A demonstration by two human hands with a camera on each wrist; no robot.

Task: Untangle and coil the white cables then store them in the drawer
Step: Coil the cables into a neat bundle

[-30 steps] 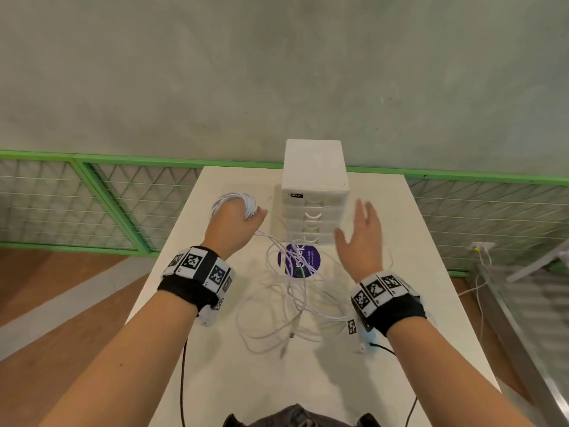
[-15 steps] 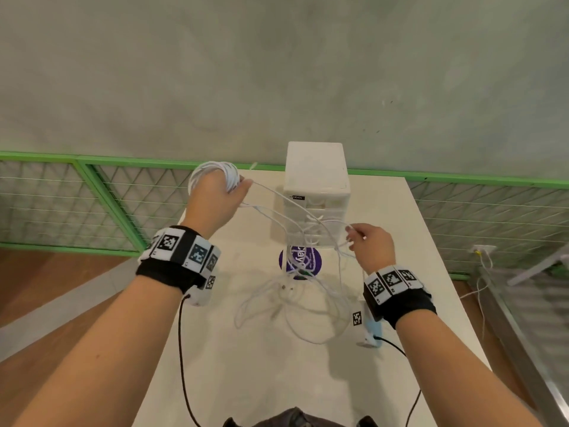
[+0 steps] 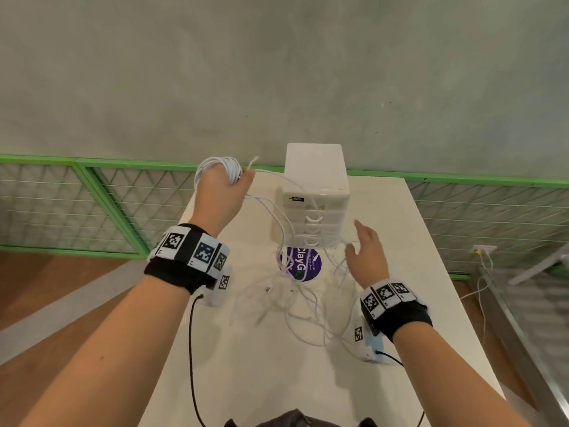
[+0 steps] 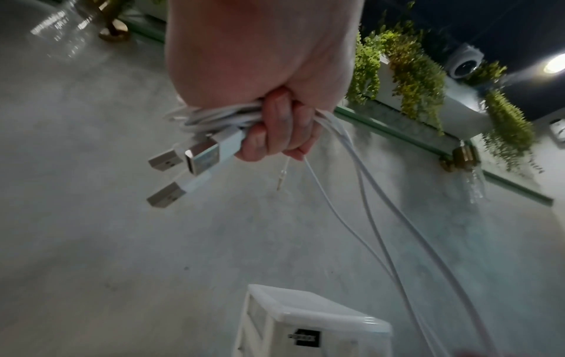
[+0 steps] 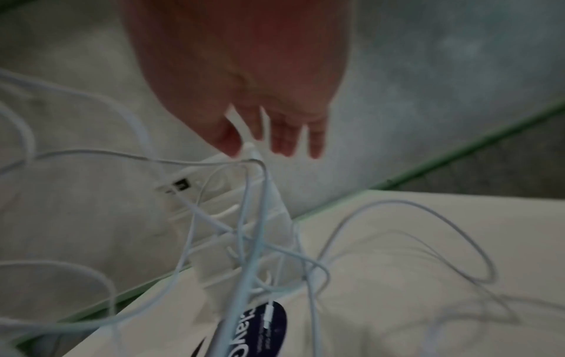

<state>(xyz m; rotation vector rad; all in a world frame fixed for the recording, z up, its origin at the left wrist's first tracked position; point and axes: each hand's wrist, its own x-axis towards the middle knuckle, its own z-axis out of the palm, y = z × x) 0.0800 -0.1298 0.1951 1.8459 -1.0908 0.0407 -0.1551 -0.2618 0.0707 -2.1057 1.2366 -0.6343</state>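
My left hand [image 3: 221, 192] is raised left of the white drawer unit [image 3: 315, 174] and grips a coil of white cables [image 3: 220, 166]. The left wrist view shows its fingers [image 4: 275, 135] curled round the bundle, with three USB plugs [image 4: 195, 159] sticking out. Several strands run from it down to a loose tangle [image 3: 292, 300] on the table. My right hand [image 3: 366, 251] hovers right of the drawers with its fingers straight and spread. In the blurred right wrist view a strand [image 5: 247, 145] hangs by the thumb and forefinger of that hand [image 5: 275, 130]. All the drawers look closed.
The white table [image 3: 415, 272] carries a round purple sticker [image 3: 303, 263] in front of the drawer unit. A green mesh railing [image 3: 123, 192] and a grey wall stand behind it. Black wires [image 3: 191, 349] trail from my wrist devices.
My right hand let go of the strand it pinched and opened, dropping slightly lower. The left hand stays raised with the coil. The lifted strands have sagged toward the table.
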